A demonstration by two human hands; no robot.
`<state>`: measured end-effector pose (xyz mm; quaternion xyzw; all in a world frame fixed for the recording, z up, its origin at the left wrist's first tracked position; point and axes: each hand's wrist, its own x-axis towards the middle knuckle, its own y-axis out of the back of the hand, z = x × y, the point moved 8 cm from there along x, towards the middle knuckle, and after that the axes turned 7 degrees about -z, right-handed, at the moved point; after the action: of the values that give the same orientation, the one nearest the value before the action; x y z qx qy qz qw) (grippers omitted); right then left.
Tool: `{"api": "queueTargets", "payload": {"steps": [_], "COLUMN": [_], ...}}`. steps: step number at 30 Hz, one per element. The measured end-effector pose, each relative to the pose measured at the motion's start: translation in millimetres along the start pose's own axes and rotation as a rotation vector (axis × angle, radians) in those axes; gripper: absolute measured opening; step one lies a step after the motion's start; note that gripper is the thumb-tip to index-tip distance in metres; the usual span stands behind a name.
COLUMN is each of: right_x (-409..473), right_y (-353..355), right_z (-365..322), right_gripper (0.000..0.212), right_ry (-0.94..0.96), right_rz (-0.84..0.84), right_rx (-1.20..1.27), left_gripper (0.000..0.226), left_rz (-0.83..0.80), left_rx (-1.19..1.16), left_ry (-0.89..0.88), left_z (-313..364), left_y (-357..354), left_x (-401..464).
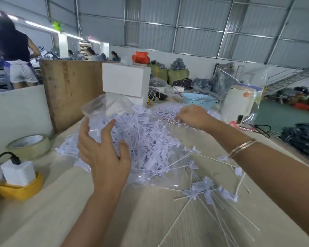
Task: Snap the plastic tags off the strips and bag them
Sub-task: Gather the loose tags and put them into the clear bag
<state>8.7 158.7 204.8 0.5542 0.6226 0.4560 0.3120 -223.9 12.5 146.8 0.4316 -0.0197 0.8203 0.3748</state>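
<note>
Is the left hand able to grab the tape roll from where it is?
Probably yes. The tape roll lies on the table beside the left hand, with only bare tabletop between them. The hand is open and holds nothing, so it looks free to reach over.

**Tags heaped in bag on surface**

A clear plastic bag [114, 111], mouth gaping, lies on the pale surface [43, 211], stuffed with white tags [146, 139]. Loose tags [203, 189] on thin stems sprawl just beside it, with uncut strips [166, 111] behind.
</note>
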Motion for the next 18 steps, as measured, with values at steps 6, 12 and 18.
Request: {"api": "queueTargets", "payload": {"steps": [6,12,18], "right_x": [-31.8,-65.4,-65.8], "right_y": [-33.9,-87.9,-126.9], "right_z": [162.0,238.4,159.3], "right_gripper": [0.034,0.041,0.023], "right_ry": [-0.286,-0.537,-0.171], "right_rz": [-0.177,-0.258,-0.233], "right_rx": [-0.3,-0.371,0.158], "left_gripper": [0.031,0.041,0.07], "left_rz": [-0.189,-1.017,-1.206], "left_rx": [-0.051,0.185,0.348], "left_ry": [-0.724,-0.872,-0.529], "left_z": [89.2,96.4,42.2], "left_y": [-20.4,-117.2,-157.2], "left_x": [-49.7,-149.0,-158.6]}}
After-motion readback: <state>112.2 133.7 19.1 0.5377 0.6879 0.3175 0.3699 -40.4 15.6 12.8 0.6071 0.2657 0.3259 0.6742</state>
